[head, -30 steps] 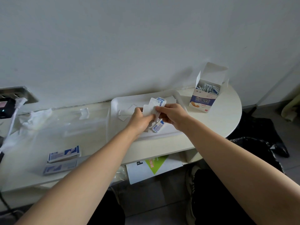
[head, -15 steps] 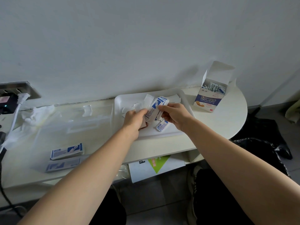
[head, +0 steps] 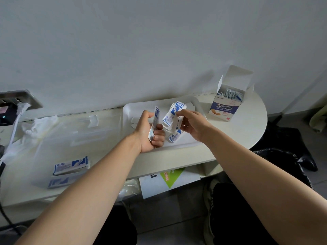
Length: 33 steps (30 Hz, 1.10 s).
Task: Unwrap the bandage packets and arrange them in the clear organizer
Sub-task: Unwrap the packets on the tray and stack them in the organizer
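A white table [head: 238, 131] runs along a pale wall. At the tray's nine o'clock lies the clear organizer [head: 74, 135], with two bandage packets [head: 70, 166] by its six o'clock end. Over the white tray [head: 132, 110] the left hand [head: 148, 133] clenches one separated packet [head: 156, 119]. At its three o'clock the right hand [head: 192, 124] pinches the bundle [head: 172, 114]. The single one is best carried flat and laid squarely beside those two.

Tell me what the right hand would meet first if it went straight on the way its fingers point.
Likely the left hand and the single packet it grips; the right hand, holding a bunch of packets, points leftward at them. Depth is unclear.
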Motion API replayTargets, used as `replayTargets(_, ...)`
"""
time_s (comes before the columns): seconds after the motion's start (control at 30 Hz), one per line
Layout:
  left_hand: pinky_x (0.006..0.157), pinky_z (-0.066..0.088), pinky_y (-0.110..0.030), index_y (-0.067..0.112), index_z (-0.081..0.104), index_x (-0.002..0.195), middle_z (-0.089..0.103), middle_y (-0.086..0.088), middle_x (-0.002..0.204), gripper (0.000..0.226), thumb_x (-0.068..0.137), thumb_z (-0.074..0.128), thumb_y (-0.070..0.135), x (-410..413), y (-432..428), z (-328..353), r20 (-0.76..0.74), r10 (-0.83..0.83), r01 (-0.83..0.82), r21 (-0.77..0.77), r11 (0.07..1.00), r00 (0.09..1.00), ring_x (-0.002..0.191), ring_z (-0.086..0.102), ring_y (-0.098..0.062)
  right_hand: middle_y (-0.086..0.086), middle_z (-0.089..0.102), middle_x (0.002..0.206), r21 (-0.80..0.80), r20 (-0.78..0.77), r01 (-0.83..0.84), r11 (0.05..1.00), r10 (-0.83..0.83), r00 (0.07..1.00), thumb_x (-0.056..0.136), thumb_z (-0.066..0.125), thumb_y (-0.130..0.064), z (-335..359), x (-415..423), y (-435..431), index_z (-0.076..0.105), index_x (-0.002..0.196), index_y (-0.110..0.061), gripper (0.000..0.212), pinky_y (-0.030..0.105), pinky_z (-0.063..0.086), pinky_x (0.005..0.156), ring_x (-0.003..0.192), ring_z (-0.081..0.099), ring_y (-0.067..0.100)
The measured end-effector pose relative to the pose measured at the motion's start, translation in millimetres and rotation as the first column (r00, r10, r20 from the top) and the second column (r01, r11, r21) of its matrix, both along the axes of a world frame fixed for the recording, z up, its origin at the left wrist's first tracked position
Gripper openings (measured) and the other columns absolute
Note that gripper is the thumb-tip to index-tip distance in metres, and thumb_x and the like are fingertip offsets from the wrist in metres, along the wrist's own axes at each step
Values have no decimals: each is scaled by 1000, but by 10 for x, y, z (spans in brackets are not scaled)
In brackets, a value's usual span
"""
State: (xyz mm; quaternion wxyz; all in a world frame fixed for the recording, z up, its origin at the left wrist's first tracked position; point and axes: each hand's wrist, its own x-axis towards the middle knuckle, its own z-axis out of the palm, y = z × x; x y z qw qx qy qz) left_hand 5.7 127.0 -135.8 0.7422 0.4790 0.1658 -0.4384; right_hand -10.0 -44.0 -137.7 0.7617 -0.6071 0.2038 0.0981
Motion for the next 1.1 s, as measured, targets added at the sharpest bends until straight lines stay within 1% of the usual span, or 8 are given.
replayTargets(0.1, 43, 10, -12, 16, 38, 55, 22, 3, 48, 40, 84, 29, 42, -30, -37, -6, 51, -48, 47, 21, 999, 998, 33, 19, -9, 8, 69, 89, 36, 27, -126, 991, 125, 992, 90, 60, -12, 18, -22, 17, 65, 102, -5, 14, 30, 50, 80, 79, 63, 17)
replayTargets(0.2, 41, 11, -12, 16, 40, 56, 23, 2, 47, 39, 85, 26, 38, -46, -79, -9, 95, -84, 79, 56, 995, 992, 33, 18, -9, 9, 68, 96, 37, 37, -138, 990, 136, 990, 90, 61, -13, 2, -2, 54, 66, 99, -8, 11, 35, 49, 90, 88, 63, 20)
replayTargets(0.43, 41, 12, -12, 18, 38, 61, 20, 3, 49, 32, 84, 25, 37, -34, -74, -22, 131, -93, 83, 77, 994, 987, 33, 16, -9, 7, 68, 85, 139, -26, -81, 987, 85, 996, 90, 60, -11, -10, -15, 4, 65, 92, -10, 5, 27, 51, 75, 76, 62, 19)
replayTargets(0.63, 42, 10, -14, 17, 43, 68, 19, 4, 49, 34, 81, 23, 42, -36, -39, 16, 104, -106, 104, 19, 994, 989, 33, 17, -9, 9, 59, 74, 158, 7, 101, 982, -103, 995, 88, 62, -8, -38, 54, -11, 66, 78, -8, 11, 21, 45, 54, 60, 47, 17)
replayTargets(0.73, 42, 12, -15, 15, 42, 76, 19, 4, 51, 28, 79, 30, 40, -7, -12, 16, 90, -9, 8, 13, 1000, 996, 35, 19, -11, 11, 55, 77, 138, -31, 215, 967, -213, 977, 85, 62, -8, -73, 83, -75, 66, 81, -9, 5, 22, 45, 56, 62, 46, 18)
replayTargets(0.87, 42, 14, -15, 16, 33, 74, 23, 3, 51, 17, 82, 27, 30, 21, 12, -23, 99, 63, -67, 30, 997, 993, 35, 23, -11, 7, 51, 70, 120, -44, 237, 964, -233, 971, 84, 61, -8, -91, 77, -124, 65, 80, -10, 6, 22, 45, 54, 60, 43, 18)
replayTargets(1.0, 44, 24, -20, 13, 45, 80, 38, -2, 60, 20, 91, 28, 16, 28, -50, -36, 313, 116, -190, 219, 957, 943, 43, 34, -14, 10, 51, 76, 116, -47, 209, 971, -205, 978, 82, 65, -10, -103, 72, -113, 67, 86, -9, 4, 21, 47, 51, 64, 45, 20)
replayTargets(1.1, 56, 38, -28, 13, 53, 87, 49, -6, 77, 19, 97, 37, 17, 106, -60, -118, 599, -60, -312, 496, 810, 798, 61, 46, -21, 10, 53, 75, 67, -36, 162, 985, -159, 987, 83, 67, -12, -104, 60, -112, 70, 83, -11, 3, 21, 48, 54, 69, 45, 20)
